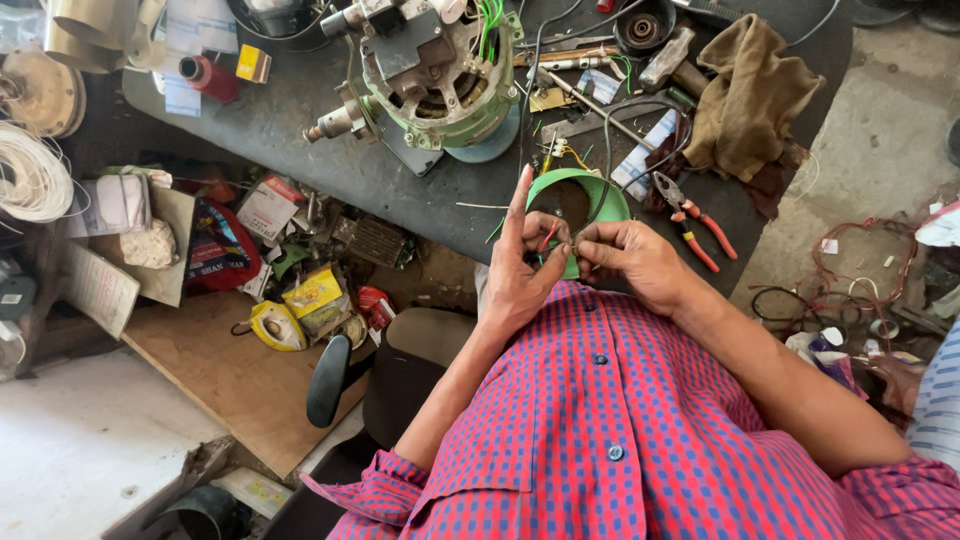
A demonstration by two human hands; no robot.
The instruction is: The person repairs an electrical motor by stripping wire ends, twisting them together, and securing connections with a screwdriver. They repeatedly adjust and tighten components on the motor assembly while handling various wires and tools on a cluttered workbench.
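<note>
You have a single view, from the camera on your head, facing steeply down over your red-and-blue checked shirt (600,440). It sits close above your left hand (520,270) and right hand (630,260), with the dark grey workbench top (300,120) beyond and the floor at both sides.

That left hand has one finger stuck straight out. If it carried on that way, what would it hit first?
Probably the motor. The left hand points its finger up across bare bench towards the motor's base, though depth is hard to judge.
</note>
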